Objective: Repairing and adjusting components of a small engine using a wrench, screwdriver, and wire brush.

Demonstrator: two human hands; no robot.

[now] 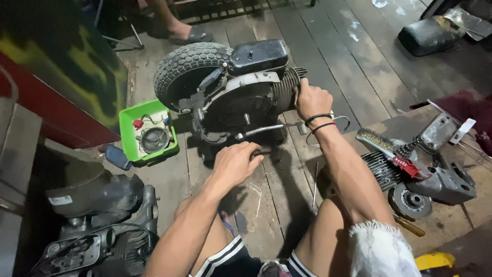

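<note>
Bracing the scooter engine (pixel 241 87) with right hand (pixel 311 100) at 1 o'clock — left hand (pixel 233 163) gripping its lever (pixel 266 129), still assembled.

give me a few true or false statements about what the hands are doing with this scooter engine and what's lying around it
1. The right hand grips the finned cylinder of the engine. True.
2. The left hand rests on the tyre. False: it is low in front of the engine, closed on a dark tool or lever; the tyre is at the engine's far left end.
3. The green tray holds small parts. True.
4. The wire brush lies inside the green tray. False: it lies on the right, on other engine parts.
5. The right wrist is bare. False: it wears dark bands.
</note>
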